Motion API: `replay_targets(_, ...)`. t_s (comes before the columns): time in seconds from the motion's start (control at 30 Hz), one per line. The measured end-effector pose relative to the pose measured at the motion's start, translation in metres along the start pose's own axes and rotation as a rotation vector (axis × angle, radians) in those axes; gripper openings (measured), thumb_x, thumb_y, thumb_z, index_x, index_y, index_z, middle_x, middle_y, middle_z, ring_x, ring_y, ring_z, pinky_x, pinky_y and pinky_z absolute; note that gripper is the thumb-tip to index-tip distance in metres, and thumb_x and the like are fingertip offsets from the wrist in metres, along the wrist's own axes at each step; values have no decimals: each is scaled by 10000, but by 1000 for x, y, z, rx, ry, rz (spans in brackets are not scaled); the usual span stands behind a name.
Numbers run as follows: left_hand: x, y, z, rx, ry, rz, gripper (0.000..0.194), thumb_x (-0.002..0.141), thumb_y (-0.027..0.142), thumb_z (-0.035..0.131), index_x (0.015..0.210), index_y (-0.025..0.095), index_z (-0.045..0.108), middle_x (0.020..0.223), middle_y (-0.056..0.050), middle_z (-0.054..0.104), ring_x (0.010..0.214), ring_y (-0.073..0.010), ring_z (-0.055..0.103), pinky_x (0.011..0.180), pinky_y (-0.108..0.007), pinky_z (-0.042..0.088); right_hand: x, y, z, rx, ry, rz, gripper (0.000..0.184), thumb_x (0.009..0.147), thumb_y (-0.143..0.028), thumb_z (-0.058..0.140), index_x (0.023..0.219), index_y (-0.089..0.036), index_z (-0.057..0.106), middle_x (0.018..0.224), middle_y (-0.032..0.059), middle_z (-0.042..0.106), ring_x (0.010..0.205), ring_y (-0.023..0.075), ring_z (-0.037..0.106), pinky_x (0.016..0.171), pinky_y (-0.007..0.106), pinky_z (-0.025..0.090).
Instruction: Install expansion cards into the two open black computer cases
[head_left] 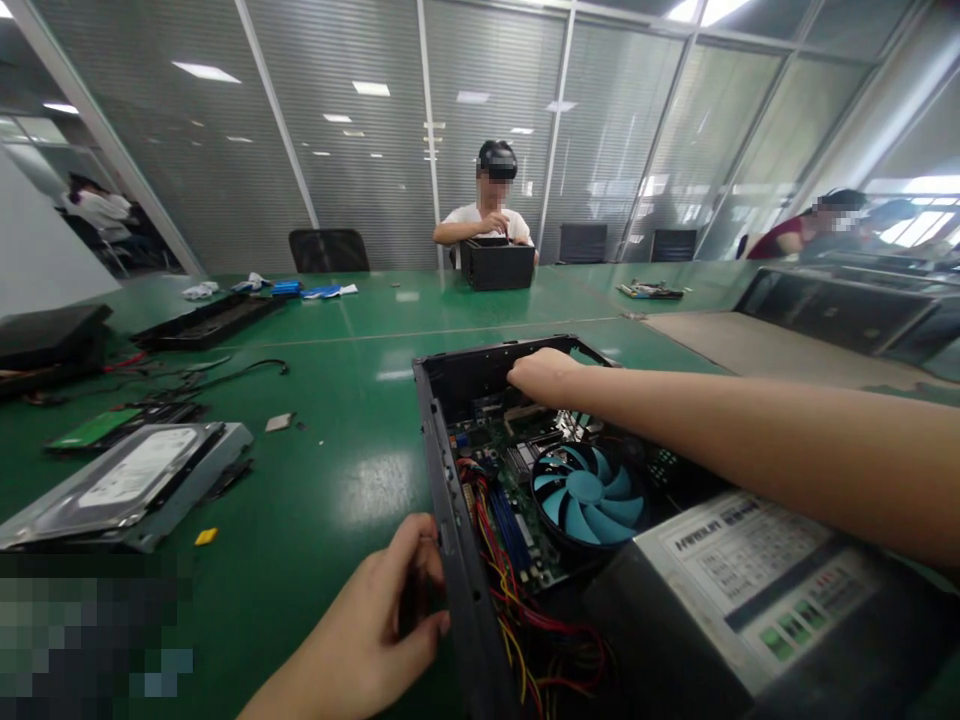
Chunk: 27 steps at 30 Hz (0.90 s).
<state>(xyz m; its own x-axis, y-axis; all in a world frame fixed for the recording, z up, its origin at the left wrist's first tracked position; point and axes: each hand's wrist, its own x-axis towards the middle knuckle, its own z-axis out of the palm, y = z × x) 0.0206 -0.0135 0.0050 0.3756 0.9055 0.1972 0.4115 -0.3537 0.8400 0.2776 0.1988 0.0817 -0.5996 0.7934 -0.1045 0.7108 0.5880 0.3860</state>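
Note:
An open black computer case (450, 470) lies on the green table (330, 480), showing a motherboard, coloured wires, a blue fan (589, 493) and a grey power supply (739, 570). My left hand (375, 625) grips the case's near left wall, fingers curled against it. My right hand (546, 376) reaches across the case to its far end, fingers bent down inside and hidden.
A hard drive in a metal bracket (127, 485) lies at the left, with a green circuit board (94, 430), cables and a black panel (206, 322) behind. A person sits across the table at another black case (496, 264). More people sit at the right and far left.

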Motion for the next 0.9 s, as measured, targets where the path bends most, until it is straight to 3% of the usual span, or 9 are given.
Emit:
replay_targets(0.13,-2,3,0,-13,-46,-3,546,666,153,669,1189,271,564,778,6,688,616,-186,618,529,-239,516,-2,-5,-7,-35,90,-48,251,882,-113,489,1014,-113,703,1052,185,708,942,288,686,775,352,500)
replay_targets(0.27,-3,5,-3,-9,-75,-14,568,668,168,681,1206,268,531,824,-4,678,616,-176,604,538,-247,524,-7,-6,-21,38,223,-42,210,891,-256,557,1031,-184,697,1061,116,715,947,271,665,763,326,465)
replay_targets(0.4,-3,3,-4,-7,-102,6,559,695,169,685,1210,268,491,831,2,644,626,-168,592,543,-248,524,-11,12,-20,156,118,26,191,872,-340,602,961,-229,731,882,45,724,815,215,641,685,287,406)
replay_targets(0.57,-2,-7,-3,-72,-105,71,541,739,162,665,1215,286,440,819,30,607,642,-149,597,559,-218,518,-9,36,-14,295,65,-17,221,876,-368,588,877,-214,747,755,-6,672,698,150,557,627,266,341)
replay_targets(0.73,-1,-11,-3,-135,-113,70,503,761,177,660,1202,274,437,807,30,621,638,-140,608,555,-197,510,-9,27,-15,205,101,50,230,858,-388,591,944,-247,751,842,29,710,767,193,611,680,291,396)
replay_targets(0.9,4,-7,-4,-156,-136,63,384,781,209,649,1129,254,492,768,26,629,653,-151,628,542,-192,491,-4,5,-11,32,81,93,235,830,-257,605,997,-191,756,1033,145,725,921,291,674,777,365,491)
